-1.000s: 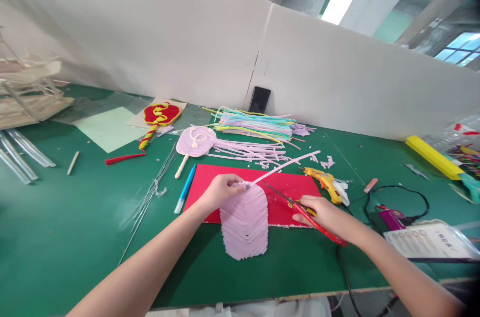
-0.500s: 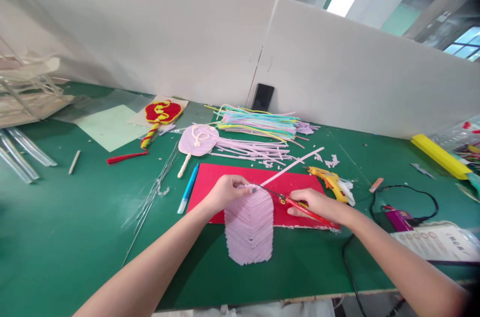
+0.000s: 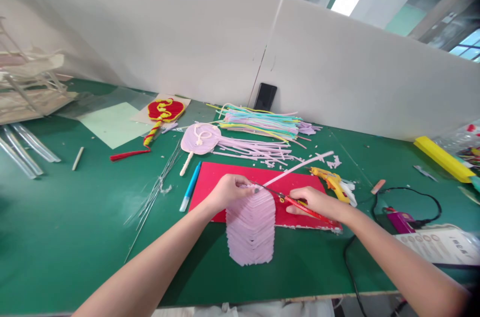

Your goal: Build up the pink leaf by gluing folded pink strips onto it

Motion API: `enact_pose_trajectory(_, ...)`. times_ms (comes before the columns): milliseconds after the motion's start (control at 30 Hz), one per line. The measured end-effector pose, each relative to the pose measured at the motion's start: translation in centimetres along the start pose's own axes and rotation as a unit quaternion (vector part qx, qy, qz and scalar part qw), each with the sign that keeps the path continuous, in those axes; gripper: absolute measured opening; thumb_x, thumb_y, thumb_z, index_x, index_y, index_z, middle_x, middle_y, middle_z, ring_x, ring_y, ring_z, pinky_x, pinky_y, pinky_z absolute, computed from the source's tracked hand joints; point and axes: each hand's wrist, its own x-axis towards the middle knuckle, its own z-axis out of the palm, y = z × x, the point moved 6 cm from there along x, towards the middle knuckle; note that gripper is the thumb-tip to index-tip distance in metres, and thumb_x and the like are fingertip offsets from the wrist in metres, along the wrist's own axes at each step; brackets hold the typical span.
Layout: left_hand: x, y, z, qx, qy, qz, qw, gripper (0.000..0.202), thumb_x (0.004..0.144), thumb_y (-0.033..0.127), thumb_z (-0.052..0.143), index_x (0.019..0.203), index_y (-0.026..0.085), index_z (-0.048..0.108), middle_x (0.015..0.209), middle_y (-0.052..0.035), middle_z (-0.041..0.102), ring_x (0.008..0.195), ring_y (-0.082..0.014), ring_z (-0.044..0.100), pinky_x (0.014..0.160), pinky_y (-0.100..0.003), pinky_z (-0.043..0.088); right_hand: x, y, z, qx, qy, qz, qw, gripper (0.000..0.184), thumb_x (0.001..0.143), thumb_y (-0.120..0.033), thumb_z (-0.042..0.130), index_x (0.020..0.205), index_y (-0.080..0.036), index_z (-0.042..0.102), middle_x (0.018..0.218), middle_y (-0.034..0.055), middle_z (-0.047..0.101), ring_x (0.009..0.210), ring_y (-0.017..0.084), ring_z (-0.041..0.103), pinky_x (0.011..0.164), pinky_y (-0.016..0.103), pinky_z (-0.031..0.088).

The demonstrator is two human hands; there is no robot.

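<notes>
The left hand [image 3: 231, 193] pinches the panel [image 3: 250, 232]; the right hand [image 3: 312, 202] grips scissors [image 3: 295, 203] (red-handled), blades by the strip [image 3: 300, 166].

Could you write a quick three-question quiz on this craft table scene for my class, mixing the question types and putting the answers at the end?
1. Multiple choice. What is the right hand holding?
A) the glue gun
B) the scissors
C) the phone
2. True or false? The blue pen lies at the left edge of the red sheet.
3. Fill in the blank. The left hand is at the ____ (near or far) end of the pale purple mat, as the wearer of the camera sees it.

Key: 1. B. 2. True. 3. Far.
</notes>
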Motion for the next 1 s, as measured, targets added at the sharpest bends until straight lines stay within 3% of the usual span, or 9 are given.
enact_pose_trajectory(367, -0.14, 0.11, 0.10, -0.012, -0.009, -0.004, 1.000, 0.040, 0.066, 0.049, 0.068, 0.080, 0.012, 0.073, 0.079, -0.0074, 0.072, 0.075, -0.0205, 0.064, 0.062, -0.025, 0.044, 0.39, 0.06, 0.07, -0.004, -0.009, -0.002, 1.000, 0.047, 0.079, -0.062, 0.050, 0.065, -0.017, 0.053, 0.065, -0.0020, 0.050, 0.063, 0.013, 0.048, 0.058, 0.024, 0.034)
enact_pose_trajectory(1000, -0.15, 0.02, -0.08, -0.019, 0.000, -0.008, 1.000, 0.037, 0.066, 0.046, 0.068, 0.081, 0.013, 0.074, 0.079, -0.0067, 0.073, 0.076, -0.0202, 0.064, 0.063, -0.024, 0.045, -0.27, -0.09, 0.04, 0.004, -0.026, 0.010, 1.000, 0.045, 0.083, -0.062, 0.044, 0.069, -0.019, 0.048, 0.073, -0.0001, 0.053, 0.069, 0.016, 0.052, 0.063, 0.026, 0.039)
